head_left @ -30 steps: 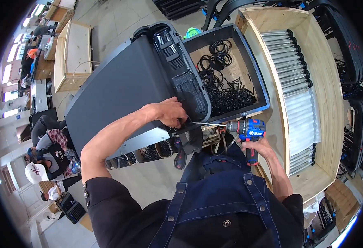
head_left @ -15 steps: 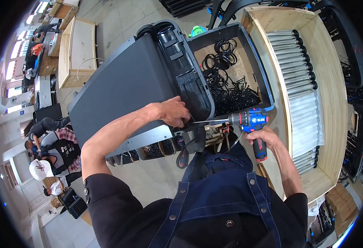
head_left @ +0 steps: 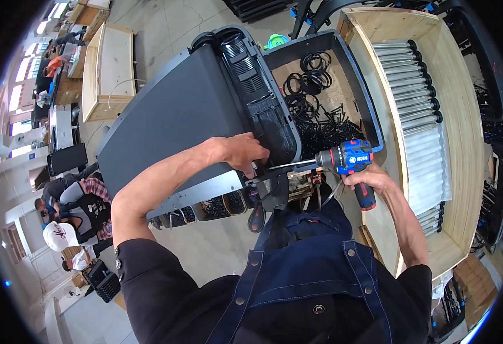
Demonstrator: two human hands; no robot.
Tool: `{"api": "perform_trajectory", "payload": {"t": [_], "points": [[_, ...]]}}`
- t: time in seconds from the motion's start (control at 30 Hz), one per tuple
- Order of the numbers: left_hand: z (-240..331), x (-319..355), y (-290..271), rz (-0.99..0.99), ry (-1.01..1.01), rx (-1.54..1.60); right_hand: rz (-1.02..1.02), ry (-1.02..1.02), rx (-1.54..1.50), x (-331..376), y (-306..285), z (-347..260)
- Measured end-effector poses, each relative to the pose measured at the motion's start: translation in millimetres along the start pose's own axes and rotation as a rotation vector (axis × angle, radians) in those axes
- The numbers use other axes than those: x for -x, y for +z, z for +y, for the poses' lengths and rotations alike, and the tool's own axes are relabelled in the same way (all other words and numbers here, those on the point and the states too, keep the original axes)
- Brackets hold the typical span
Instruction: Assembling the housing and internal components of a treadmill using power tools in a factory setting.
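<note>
Right of the left hand (head_left: 242, 152), whose grip I cannot tell, the drill (head_left: 353, 156) sits clamped in the right hand (head_left: 373, 179)

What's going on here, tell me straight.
A person's right hand holds a blue-and-red power drill, its long bit pointing left toward a corner of a dark machine, where the left hand is. Beside the machine, a bin holds black rings and fasteners; farther right, a wooden crate holds metal rods.

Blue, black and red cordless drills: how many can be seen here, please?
1: the blue, black and red cordless drill in the right hand, its long metal bit pointing toward the left hand. More may be hidden.
</note>
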State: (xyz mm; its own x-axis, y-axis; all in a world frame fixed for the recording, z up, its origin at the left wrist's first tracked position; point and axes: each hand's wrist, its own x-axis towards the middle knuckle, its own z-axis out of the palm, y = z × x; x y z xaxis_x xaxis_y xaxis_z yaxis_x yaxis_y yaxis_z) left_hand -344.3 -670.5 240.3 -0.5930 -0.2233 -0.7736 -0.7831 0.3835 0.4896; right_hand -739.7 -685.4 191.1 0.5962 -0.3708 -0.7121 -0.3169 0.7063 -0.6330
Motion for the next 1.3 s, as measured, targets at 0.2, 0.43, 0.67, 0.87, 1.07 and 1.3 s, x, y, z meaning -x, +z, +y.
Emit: {"api": "perform_trajectory", "payload": {"t": [0.2,0.43,0.67,0.87,1.07,1.3], "points": [[10,8,0,0.039,-0.041,0.014,-0.054,0.014,-0.041,-7,6,-18],[20,63,13,0.800,-0.046,0.967,-0.079,0.043,-0.013,-17,4,-20],[32,73,137,1.443,-0.663,0.508,-0.064,-0.004,0.031,-19,2,-30],[43,34,208,1.632,-0.840,0.195,0.073,-0.181,0.038,-21,-34,5],[32,28,231,1.639,-0.929,0.084,0.530,-0.533,-0.148,-4,-18,23],[35,36,216,1.696,-0.868,0.165,1.050,-0.633,0.197,-77,-53,39]]}}
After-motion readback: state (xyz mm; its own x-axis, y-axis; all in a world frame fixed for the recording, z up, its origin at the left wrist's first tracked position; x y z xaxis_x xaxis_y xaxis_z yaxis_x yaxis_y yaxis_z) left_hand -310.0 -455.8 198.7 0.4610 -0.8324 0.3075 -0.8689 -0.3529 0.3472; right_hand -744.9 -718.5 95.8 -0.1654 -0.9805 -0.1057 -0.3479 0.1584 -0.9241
